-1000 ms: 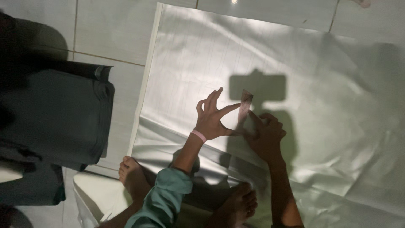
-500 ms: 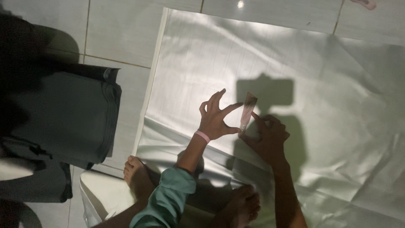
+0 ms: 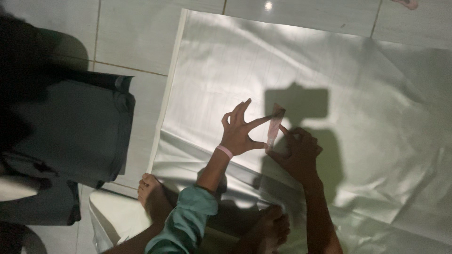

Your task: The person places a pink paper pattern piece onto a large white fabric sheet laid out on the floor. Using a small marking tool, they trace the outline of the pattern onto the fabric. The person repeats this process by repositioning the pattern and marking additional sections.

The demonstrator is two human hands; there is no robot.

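Observation:
A large sheet of pale shiny fabric (image 3: 245, 61) lies spread over the tiled floor. My left hand (image 3: 239, 129), with a pink band at the wrist, rests on it with fingers spread; its forefinger and thumb touch a small clear pinkish ruler (image 3: 273, 127). My right hand (image 3: 296, 153) presses on the ruler's lower end from the right, with fingers curled; whether it grips anything else is hidden. Both bare feet (image 3: 153, 195) rest on the fabric's near edge.
A folded dark garment (image 3: 70, 127) lies on the tiles to the left of the fabric. More pale fabric (image 3: 110, 218) is bunched at the bottom left. A boxy shadow falls on the fabric above my right hand.
Both hands and the ruler keep the same pose on the fabric; only the view has shifted a little, so everything sits lower and further right in the picture.

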